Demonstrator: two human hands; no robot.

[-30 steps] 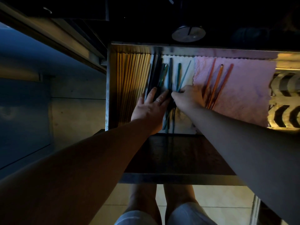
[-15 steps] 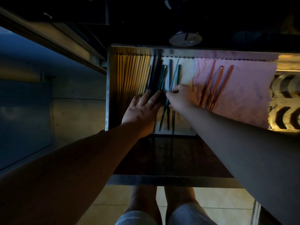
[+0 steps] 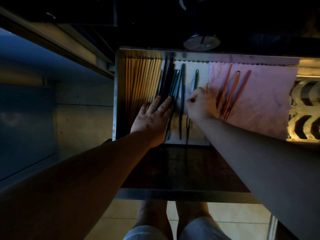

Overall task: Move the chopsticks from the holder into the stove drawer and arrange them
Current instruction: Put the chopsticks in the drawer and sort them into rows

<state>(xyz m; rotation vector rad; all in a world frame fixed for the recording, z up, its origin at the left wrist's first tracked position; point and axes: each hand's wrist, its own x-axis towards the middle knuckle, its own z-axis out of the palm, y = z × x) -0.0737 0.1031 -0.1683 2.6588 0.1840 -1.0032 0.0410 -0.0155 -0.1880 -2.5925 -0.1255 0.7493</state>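
Note:
The open metal stove drawer holds rows of chopsticks. Yellow wooden chopsticks lie packed at the left, dark and teal chopsticks lie beside them. My left hand lies flat, fingers apart, pressing on the dark ones. A dark chopstick lies alone on the white cloth. My right hand is curled, fingertips pinched on a teal chopstick. Three orange chopsticks lie on the pink cloth.
A dark round-based holder stands on the counter behind the drawer. The drawer's dark front panel juts toward me. A patterned metal grate is at the right. Cabinet fronts fill the left. My legs stand on floor tiles below.
My left hand has slid left, pushing the dark chopsticks toward the yellow ones. My right hand has shifted right, drawing a teal chopstick away from the bundle.

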